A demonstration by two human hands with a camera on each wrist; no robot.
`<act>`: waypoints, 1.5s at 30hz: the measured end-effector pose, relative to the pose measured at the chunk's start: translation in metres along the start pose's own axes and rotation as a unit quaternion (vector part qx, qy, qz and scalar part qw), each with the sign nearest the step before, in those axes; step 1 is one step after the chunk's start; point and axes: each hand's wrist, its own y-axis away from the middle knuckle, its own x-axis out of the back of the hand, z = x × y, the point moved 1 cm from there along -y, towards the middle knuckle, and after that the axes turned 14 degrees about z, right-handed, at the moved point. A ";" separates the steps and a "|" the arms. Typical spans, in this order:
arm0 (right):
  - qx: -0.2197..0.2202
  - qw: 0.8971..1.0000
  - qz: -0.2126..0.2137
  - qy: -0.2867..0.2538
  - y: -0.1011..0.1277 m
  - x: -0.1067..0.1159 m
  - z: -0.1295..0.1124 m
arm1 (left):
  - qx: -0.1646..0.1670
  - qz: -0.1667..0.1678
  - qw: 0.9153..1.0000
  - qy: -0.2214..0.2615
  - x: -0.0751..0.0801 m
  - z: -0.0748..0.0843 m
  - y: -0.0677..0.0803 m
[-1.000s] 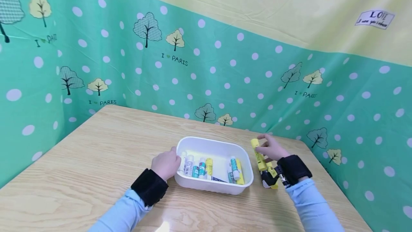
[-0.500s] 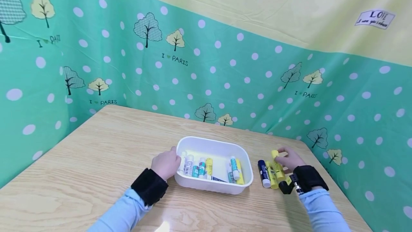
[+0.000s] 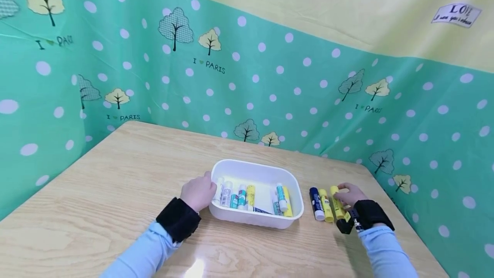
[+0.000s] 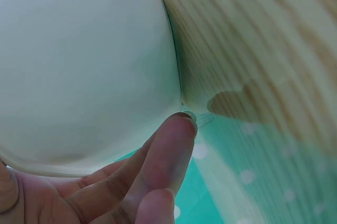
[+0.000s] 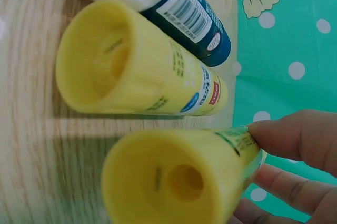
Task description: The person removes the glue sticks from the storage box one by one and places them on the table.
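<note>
My left hand [image 3: 198, 193] grips the left end of a white plastic bin [image 3: 254, 222]; in the left wrist view its fingers [image 4: 168, 155] lie along the outer wall. Several glue sticks, white, teal and yellow, lie inside the bin. To the right of it, my right hand [image 3: 351, 195] pinches a yellow glue stick [image 5: 174, 176] near its far end, between thumb and fingers. Beside that one, on the table, lie another yellow glue stick [image 3: 326, 206] and a dark blue one [image 3: 316, 204] with a white cap.
The wooden table [image 3: 115, 200] extends left of the bin and in front of it. A green and yellow patterned curtain [image 3: 216, 85] hangs behind the table and along its sides. Both wrists wear black bands [image 3: 179, 220].
My right hand has carried the yellow glue stick rightward, past the dark blue and other yellow sticks, and lowered it beside them. The left hand stays on the bin. The head view has shifted slightly.
</note>
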 end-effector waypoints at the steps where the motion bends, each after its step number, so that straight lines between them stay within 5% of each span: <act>1: 0.001 1.000 -0.001 0.003 -0.001 -0.001 -0.001 | 0.002 -0.003 1.000 0.000 0.001 0.000 0.000; 33: -0.002 0.999 -0.003 0.034 -0.029 -0.024 0.014 | 0.003 -0.006 1.000 -0.007 0.001 -0.001 -0.006; 45: -0.005 0.999 0.002 0.044 -0.023 -0.028 0.005 | 0.000 -0.003 1.000 -0.010 0.000 0.000 -0.006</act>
